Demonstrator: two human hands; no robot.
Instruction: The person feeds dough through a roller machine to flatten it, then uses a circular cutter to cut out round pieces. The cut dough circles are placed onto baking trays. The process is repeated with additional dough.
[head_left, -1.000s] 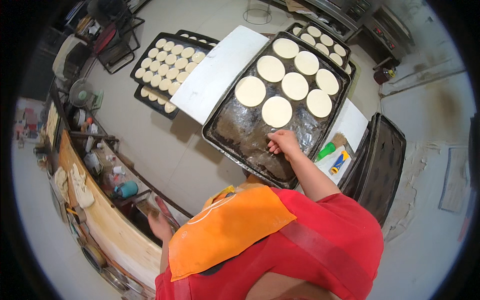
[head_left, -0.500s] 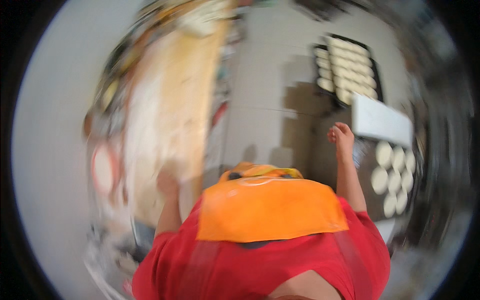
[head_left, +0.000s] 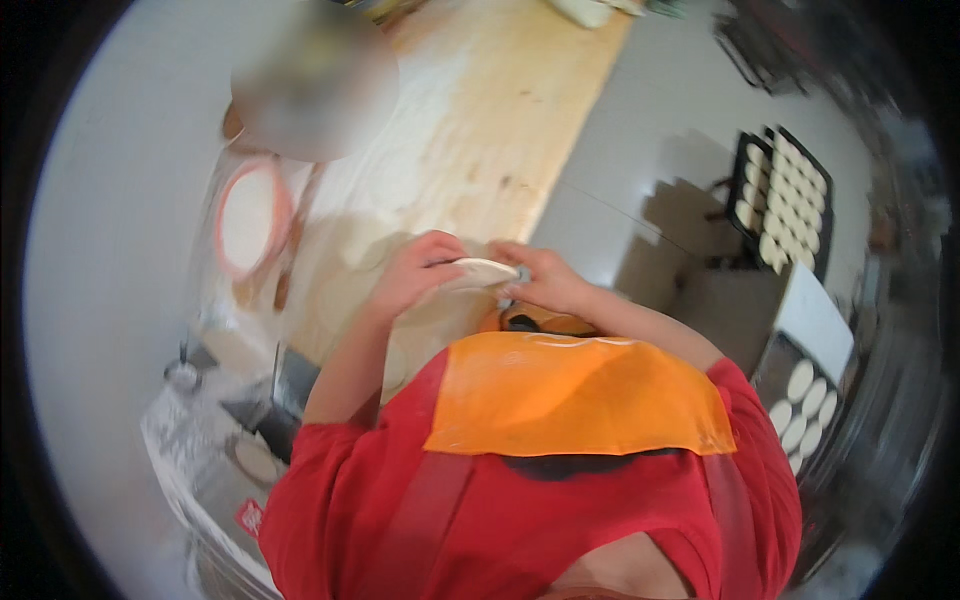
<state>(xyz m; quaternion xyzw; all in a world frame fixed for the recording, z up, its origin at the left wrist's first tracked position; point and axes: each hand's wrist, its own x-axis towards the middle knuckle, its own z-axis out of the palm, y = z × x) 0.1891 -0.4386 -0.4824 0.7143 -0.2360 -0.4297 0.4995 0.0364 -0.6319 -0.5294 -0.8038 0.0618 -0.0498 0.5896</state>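
Above the near part of the wooden table [head_left: 500,130], a pale disc [head_left: 478,271] spans left to right: the left hand [head_left: 413,277] pinches its left end; the right hand [head_left: 545,280] half curls beside its right tip, grip impossible to tell.
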